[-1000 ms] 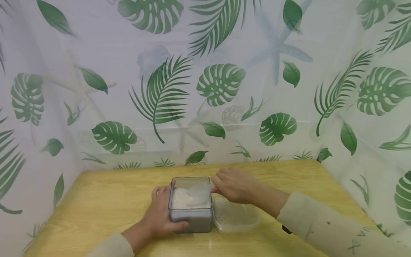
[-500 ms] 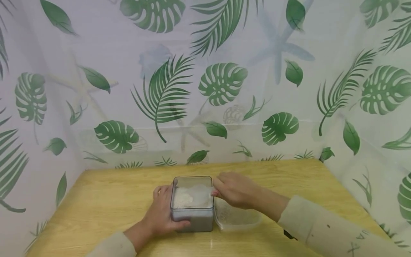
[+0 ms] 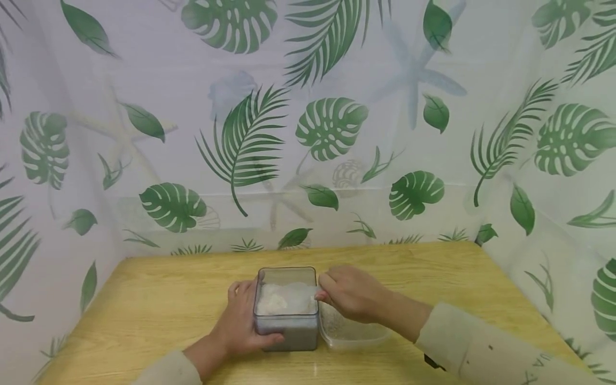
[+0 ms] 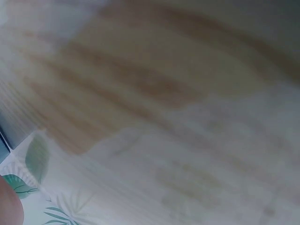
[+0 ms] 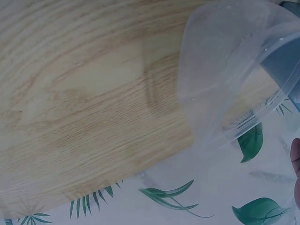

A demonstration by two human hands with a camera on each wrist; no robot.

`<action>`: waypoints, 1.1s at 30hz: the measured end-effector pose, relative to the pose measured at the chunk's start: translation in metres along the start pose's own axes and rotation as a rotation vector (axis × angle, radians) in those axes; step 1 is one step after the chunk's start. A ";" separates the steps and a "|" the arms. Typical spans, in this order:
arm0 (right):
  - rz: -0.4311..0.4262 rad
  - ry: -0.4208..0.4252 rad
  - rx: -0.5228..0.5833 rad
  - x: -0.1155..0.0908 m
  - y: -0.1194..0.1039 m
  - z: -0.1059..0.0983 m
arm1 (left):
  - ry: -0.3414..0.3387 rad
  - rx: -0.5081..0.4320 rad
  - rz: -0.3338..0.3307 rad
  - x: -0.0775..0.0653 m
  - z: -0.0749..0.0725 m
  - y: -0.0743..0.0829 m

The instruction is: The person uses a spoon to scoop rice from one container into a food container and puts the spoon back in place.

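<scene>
A square, see-through grey storage box (image 3: 289, 334) stands on the table, holding white grains (image 3: 271, 303) that look like rice. My left hand (image 3: 239, 321) grips the box from its left side, thumb across the front. Pinched by the handle in my right hand (image 3: 353, 294), a translucent scoop (image 3: 299, 297) reaches over the right rim, its bowl among the grains. Right beside the box, partly under my right hand, sits a shallow clear plastic container (image 3: 356, 337); grains show in it. The right wrist view catches the clear container (image 5: 211, 70) and a fingertip (image 5: 295, 157) at the edge.
The wooden table (image 3: 173, 299) extends around both hands. A leaf-patterned sheet (image 3: 269, 160) hangs behind it and along the sides. Some small dark object (image 3: 433, 362) shows below the right sleeve. Much of the left wrist view is blurred.
My right hand has moved slightly down towards me, and the scoop has sunk lower into the grains. The left hand stays on the box.
</scene>
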State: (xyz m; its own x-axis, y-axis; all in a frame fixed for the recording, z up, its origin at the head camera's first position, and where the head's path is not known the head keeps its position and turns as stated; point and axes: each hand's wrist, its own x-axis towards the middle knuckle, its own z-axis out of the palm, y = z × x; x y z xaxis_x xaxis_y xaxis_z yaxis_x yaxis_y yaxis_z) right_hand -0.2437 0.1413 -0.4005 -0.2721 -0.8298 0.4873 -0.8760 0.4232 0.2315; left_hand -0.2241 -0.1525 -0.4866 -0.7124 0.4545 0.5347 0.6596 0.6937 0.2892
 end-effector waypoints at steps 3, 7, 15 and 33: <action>0.011 0.009 -0.017 -0.002 0.000 0.001 | 0.008 -0.006 0.008 0.002 0.000 0.001; 0.013 0.041 -0.046 -0.003 -0.001 0.003 | 0.018 -0.004 0.015 0.000 -0.001 0.001; 0.028 0.070 -0.040 -0.006 -0.002 0.001 | 0.001 0.014 0.003 0.000 -0.001 0.002; 0.048 0.119 -0.006 -0.009 0.005 -0.011 | -0.018 0.010 -0.007 0.003 -0.004 0.004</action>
State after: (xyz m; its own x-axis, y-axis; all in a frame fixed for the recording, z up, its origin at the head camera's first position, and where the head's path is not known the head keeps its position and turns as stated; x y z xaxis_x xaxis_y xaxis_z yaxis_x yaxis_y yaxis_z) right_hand -0.2415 0.1549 -0.3941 -0.2644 -0.7593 0.5946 -0.8605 0.4641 0.2100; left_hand -0.2229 -0.1507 -0.4804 -0.7213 0.4598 0.5180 0.6524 0.7022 0.2851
